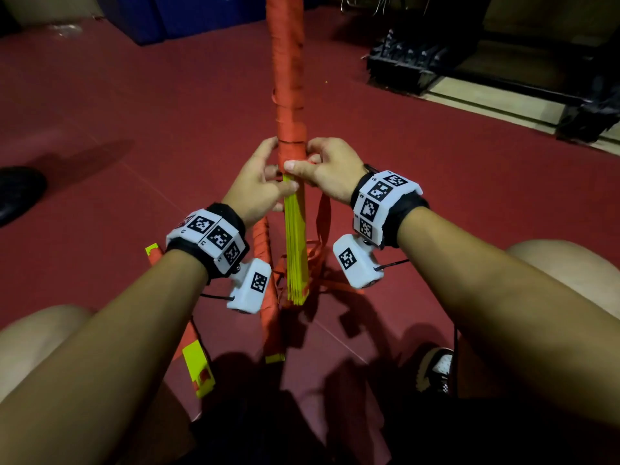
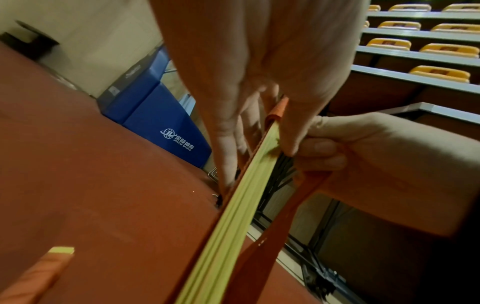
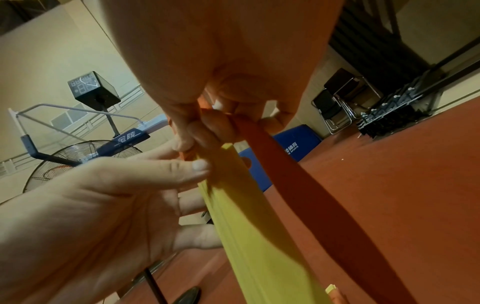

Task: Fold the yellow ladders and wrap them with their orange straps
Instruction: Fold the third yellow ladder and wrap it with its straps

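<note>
I hold a folded yellow ladder (image 1: 295,250) upright off the red floor. Its upper part is wound tight in orange strap (image 1: 290,95). My left hand (image 1: 278,169) grips the bundle just below the wrapping, thumb on the near face of the yellow slats (image 2: 233,216). My right hand (image 1: 302,159) pinches the orange strap (image 3: 285,174) against the bundle's right side, thumb across the front. The loose strap tail (image 1: 323,213) hangs down to the floor. In the right wrist view the left hand (image 3: 103,205) has its thumb on the yellow ladder (image 3: 246,216).
Two other strap-wrapped ladders (image 1: 265,297) (image 1: 198,364) lie on the floor under my arms. Blue mats (image 1: 188,18) stand at the back, a black rack (image 1: 412,62) at the right, a black shoe (image 1: 16,193) at the left. My knees flank the bundle.
</note>
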The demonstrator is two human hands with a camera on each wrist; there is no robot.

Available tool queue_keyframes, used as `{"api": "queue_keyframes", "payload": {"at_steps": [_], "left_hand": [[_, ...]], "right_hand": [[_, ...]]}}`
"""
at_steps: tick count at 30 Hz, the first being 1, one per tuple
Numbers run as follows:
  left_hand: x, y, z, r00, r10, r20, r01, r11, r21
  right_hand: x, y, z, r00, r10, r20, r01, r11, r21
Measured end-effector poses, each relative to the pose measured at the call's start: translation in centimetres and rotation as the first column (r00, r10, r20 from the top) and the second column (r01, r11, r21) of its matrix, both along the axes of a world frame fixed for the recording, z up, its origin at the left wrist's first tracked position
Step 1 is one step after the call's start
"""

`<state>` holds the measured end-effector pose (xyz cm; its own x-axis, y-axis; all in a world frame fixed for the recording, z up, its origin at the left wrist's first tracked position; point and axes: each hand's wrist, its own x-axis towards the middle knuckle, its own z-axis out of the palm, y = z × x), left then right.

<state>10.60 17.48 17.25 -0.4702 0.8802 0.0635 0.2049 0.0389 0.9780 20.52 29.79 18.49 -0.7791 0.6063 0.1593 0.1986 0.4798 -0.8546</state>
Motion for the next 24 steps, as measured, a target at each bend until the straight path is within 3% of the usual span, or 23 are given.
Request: {"api": "queue_keyframes", "payload": {"at_steps": [5,12,19,24], "left_hand": [[0.6,-0.2,-0.1,0.995,-0.005,-0.099,0.005,1.000,0.002],[-0.1,0.0,-0.7,0.997,0.074,-0.033,-0.073,0.997,0.032],[-0.1,0.3,-0.7,0.996,0.088,0.002,-0.088,0.994,0.064],[-0.2,0.5,-0.5,1.000,-0.004,-0.013,0.004,0.999,0.052]], "right_hand": [[0.7,0.1,0.4,0.998,-0.007,0.062,0.002,0.997,0.081],[1.2,0.1,0.8,0.990,-0.086,0.108,0.060,0.973,0.221],[1.2,0.2,0.5,0.986,-0.109,0.125,0.084,0.978,0.190],[1.1,0.2,0.7,0.986,-0.132,0.099,0.110,0.974,0.199]]}}
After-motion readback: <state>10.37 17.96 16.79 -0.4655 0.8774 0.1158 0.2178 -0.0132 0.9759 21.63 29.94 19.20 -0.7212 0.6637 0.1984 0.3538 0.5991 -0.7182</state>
